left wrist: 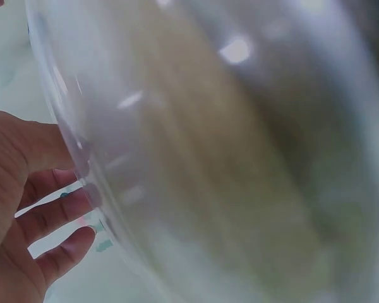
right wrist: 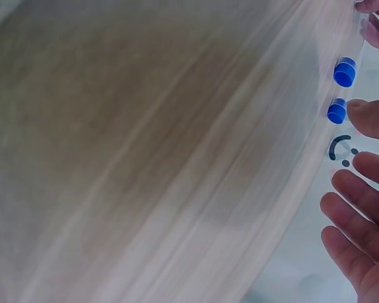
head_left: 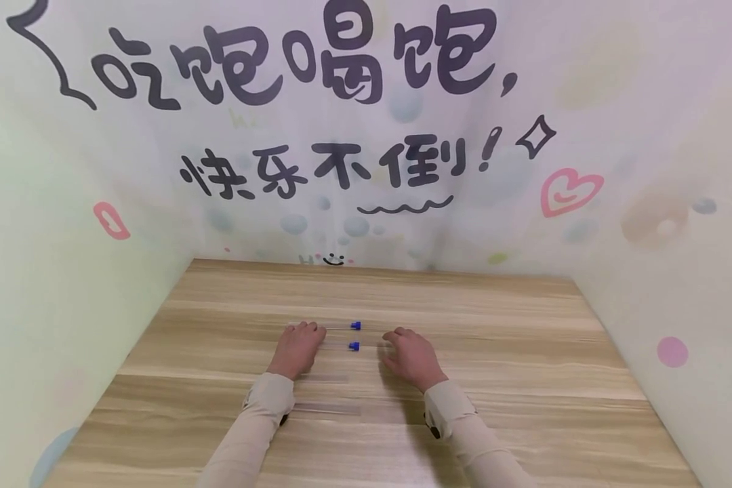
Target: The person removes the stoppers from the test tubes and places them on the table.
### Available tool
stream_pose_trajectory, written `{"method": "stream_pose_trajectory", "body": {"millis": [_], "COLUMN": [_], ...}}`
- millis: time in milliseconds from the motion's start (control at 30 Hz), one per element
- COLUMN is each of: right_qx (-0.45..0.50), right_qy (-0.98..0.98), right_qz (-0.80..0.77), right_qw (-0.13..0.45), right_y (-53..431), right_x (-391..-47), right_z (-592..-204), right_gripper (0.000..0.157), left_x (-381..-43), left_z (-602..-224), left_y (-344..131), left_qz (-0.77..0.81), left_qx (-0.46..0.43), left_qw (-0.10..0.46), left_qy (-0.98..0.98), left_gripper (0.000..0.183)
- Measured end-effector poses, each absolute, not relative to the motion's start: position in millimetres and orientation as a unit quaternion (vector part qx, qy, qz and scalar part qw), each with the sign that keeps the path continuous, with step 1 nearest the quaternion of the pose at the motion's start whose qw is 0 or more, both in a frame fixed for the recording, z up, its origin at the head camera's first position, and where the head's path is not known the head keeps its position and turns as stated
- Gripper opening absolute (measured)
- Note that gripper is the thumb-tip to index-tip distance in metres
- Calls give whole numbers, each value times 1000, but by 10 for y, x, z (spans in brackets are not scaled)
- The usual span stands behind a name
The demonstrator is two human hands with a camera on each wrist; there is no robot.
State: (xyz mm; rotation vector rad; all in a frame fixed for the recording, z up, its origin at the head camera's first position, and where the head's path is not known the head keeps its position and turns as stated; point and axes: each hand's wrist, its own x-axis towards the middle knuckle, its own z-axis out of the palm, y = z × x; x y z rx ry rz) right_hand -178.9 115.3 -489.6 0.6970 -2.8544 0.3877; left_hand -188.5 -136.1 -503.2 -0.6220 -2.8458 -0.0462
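Two slim clear tubes with blue caps lie side by side on the table: the far tube (head_left: 337,328) and the near tube (head_left: 332,346), caps pointing right. My left hand (head_left: 300,349) rests over their left part, fingertips at the far one. A large blurred clear surface (left wrist: 196,151) fills the left wrist view and overlaps the fingertips of that hand, whose fingers are spread and fairly straight. Right of the blue caps (right wrist: 345,72), my right hand (head_left: 413,357) hovers with loosely bent fingers, holding nothing. Its thumb overlaps a cap's edge in the right wrist view.
Two more clear strips, one upper (head_left: 332,378) and one lower (head_left: 329,409), lie nearer me on the wooden table (head_left: 524,420). A white wall (head_left: 585,102) with dark lettering rises behind the table, with pale walls at both sides.
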Motion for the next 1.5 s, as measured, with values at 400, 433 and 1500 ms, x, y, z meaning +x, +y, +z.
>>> {"method": "stream_pose_trajectory", "body": {"millis": [400, 433, 1500], "right_qx": [230, 231, 252], "right_qy": [-959, -958, -941], "right_qz": [140, 143, 169], "right_qw": [84, 88, 152], "right_y": [1180, 1185, 1334], "right_x": [-1739, -1732, -1489], "right_z": [-4874, -4869, -4684], "right_gripper": [36, 36, 27], "left_x": [-1793, -1790, -1543], "left_z": [-4929, -4911, -4571], "left_y": [-1267, -1253, -836], "left_qz": [-12, -11, 13], "left_qx": [-239, -240, -310], "left_qw": [154, 153, 224], "left_qy": [-959, -959, -924], "left_gripper": [12, 12, 12]}}
